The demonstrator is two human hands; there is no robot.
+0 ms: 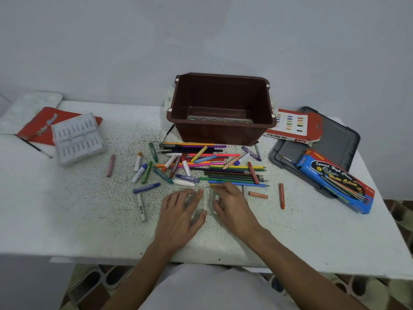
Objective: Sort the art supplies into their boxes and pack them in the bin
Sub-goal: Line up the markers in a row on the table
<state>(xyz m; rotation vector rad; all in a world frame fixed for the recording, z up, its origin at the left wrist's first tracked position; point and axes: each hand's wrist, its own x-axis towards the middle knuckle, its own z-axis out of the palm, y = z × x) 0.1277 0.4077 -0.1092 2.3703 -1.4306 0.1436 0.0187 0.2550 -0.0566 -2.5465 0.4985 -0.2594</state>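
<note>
Dozens of loose pencils, markers and oil pastels (212, 166) lie heaped at twelve o'clock from the hands, just short of the brown bin (223, 133). The loose spread, I judge, lets each kind be picked out by sight. The boxes wait round the edge within reach: the blue pencil box (335, 182) at three o'clock on a grey lid (337, 137), the oil pastel box (292, 126) at one o'clock, and a white moulded tray (78, 139) at ten o'clock. The left hand (182, 211) lies flat, fingers nearly straight and spread, pressing a clear plastic piece (206, 202) to the table (67, 209). The right hand (232, 209), at its three o'clock, bends its fingers onto that piece's edge; whether they pinch it I cannot tell.
</note>
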